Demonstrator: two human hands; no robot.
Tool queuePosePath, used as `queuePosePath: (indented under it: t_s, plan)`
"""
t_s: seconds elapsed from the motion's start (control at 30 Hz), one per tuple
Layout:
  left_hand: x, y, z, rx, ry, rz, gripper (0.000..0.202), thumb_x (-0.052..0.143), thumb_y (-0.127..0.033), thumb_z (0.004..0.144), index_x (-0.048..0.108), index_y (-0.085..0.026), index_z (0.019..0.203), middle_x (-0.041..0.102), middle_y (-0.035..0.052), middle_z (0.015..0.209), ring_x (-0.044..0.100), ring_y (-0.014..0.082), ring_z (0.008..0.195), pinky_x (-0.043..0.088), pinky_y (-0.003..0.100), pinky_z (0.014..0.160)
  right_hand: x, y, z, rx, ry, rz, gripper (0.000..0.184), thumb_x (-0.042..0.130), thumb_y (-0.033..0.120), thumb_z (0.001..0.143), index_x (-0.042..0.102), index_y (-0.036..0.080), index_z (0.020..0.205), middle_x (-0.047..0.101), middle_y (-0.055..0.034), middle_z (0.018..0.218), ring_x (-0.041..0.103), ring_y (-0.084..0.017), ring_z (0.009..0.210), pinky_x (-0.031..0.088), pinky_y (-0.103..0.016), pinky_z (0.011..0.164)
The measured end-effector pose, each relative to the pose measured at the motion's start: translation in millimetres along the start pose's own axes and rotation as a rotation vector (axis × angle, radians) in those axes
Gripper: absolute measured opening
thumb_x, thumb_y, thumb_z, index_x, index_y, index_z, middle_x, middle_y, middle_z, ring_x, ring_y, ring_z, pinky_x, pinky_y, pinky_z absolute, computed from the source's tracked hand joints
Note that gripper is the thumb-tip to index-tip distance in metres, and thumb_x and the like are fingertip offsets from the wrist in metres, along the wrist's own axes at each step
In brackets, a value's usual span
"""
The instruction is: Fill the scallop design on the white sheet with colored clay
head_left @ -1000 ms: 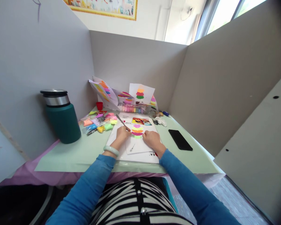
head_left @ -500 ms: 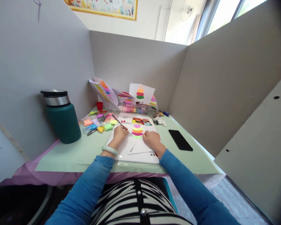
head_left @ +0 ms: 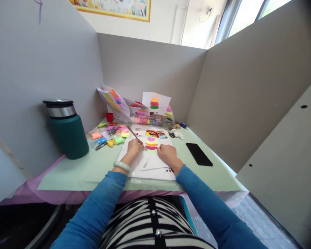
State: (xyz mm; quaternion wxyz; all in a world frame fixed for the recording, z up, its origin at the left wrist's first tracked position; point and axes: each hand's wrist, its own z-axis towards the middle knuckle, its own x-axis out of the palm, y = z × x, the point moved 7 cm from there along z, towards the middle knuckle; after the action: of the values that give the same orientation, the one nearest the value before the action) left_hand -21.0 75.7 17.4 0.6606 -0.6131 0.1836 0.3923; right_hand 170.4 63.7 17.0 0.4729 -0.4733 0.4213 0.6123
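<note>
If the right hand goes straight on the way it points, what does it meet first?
Probably the layered coloured shape on the white sheet, directly ahead of the right hand; depth is unclear.

Teal flask (head_left: 67,133), black phone (head_left: 199,154), blue sleeves (head_left: 98,204), black-and-white striped top (head_left: 150,224), pale green mat (head_left: 88,169), pink-yellow-green shape (head_left: 151,144) on white sheet (head_left: 155,160).

Daylight is pouring in from the overexposed window (head_left: 251,15) at the far right, which is blowing out to white. It is lighting the pale green tabletop (head_left: 93,169) evenly. The left hand (head_left: 134,147) and right hand (head_left: 167,154) are casting only faint, soft shadows. The wide lens is bending the tall grey partition panels (head_left: 248,97) outward, the right corners are darkening, and small far things are blurring.
</note>
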Motion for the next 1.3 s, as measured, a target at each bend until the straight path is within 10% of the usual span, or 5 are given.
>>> queuePosePath:
  t_s: [1.3]
  plan:
    - [4.5, -11.1, -7.7, 0.102, 0.040, -0.048, 0.016, 0.066, -0.021, 0.073, 0.071, -0.016, 0.087, 0.072, 0.0041, 0.081, 0.065, 0.0164, 0.077, 0.045, 0.022, 0.070, -0.1, 0.9, 0.1, -0.001, -0.001, -0.010, 0.040, 0.033, 0.032, 0.094, 0.068, 0.016, 0.106, 0.072, -0.0132, 0.100, 0.066, -0.024, 0.097, 0.042, -0.031, 0.078]
